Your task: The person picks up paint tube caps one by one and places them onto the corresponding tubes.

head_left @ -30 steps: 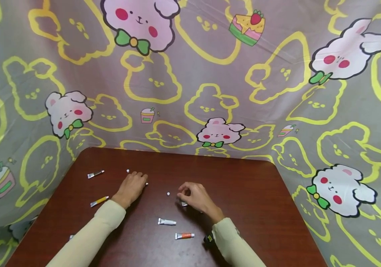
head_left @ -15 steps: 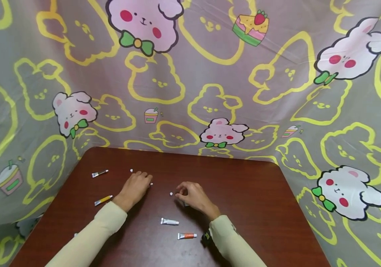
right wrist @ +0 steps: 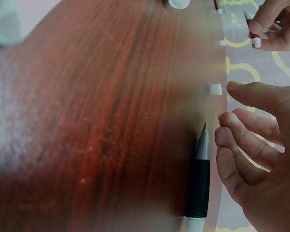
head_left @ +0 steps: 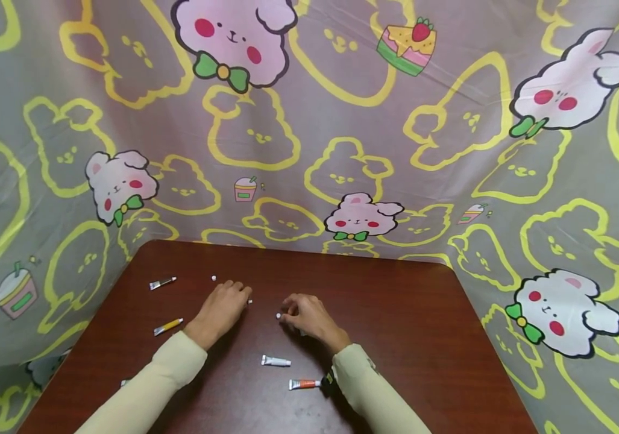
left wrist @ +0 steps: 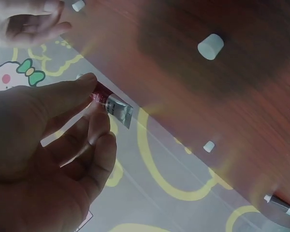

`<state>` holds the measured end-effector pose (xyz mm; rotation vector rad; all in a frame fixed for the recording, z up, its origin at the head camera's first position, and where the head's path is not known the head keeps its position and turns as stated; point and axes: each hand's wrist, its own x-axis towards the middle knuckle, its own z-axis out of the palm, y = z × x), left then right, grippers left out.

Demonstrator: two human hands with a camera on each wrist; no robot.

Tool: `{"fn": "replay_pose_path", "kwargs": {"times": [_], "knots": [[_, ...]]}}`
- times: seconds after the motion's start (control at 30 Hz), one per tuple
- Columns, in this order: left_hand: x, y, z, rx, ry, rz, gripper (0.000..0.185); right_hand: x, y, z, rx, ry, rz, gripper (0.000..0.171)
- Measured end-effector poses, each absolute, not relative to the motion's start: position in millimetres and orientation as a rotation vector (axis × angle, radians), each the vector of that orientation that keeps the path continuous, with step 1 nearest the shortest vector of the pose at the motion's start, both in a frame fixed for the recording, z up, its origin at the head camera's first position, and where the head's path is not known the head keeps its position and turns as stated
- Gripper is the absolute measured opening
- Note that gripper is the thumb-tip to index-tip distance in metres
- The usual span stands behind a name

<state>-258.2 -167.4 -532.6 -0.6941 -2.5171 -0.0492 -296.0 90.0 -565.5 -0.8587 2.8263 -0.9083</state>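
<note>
Orange tube: a small orange-and-white paint tube (head_left: 304, 384) lay nearest the person on the dark reddish-brown wooden tabletop (head_left: 407, 337), just beside the right sleeve's cuff.
White tube: a small white-and-silver tube (head_left: 275, 361) lay just beyond it, between the 2 forearms.
Black tube: a slim black-and-silver tube with a white cap (right wrist: 199, 186) lay beside the right hand's curled fingers, seen from the right wrist.
Right hand: the right hand (head_left: 306, 316) rested on the tabletop with fingers loosely curled, thumb (right wrist: 261, 96) and fingertips close to a small white cap (head_left: 278, 315) but, from the right wrist view, not touching it (right wrist: 215, 89); it held nothing.
Left hand: the left hand (head_left: 223, 304) lay knuckles up and pinched a small red-and-silver tube (left wrist: 111, 104) between thumb and fingers, the crimped silver end poking out past the fingertips.
Loose caps: another white cap (head_left: 250, 301) sat just past the left hand's fingertips; 1 more tiny white cap (head_left: 214, 278) lay farther back.
Yellow tube: a slim yellow-and-silver tube (head_left: 167, 327) lay left of the left forearm.
Silver tube: a slim silver-and-dark tube (head_left: 162, 283) lay farther off toward the far left corner.
Backdrop: a grey cloth printed with pink bears and yellow outlines (head_left: 342, 120) hung behind and around the tabletop.
</note>
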Motion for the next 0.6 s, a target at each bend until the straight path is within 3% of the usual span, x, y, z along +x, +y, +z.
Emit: {"fn": "replay_pose_path", "kwargs": {"times": [0.4,0.6], "knots": [[-241,-166,-527,-0.703,-2.558,-0.045,0.024,-308,93,-591,-1.025,2.847,-0.956,0.030],[-236,-166,-525,-0.702,-2.547,-0.046,0.023,-304,85,-582,-0.964,2.837,-0.918,0.027]]}}
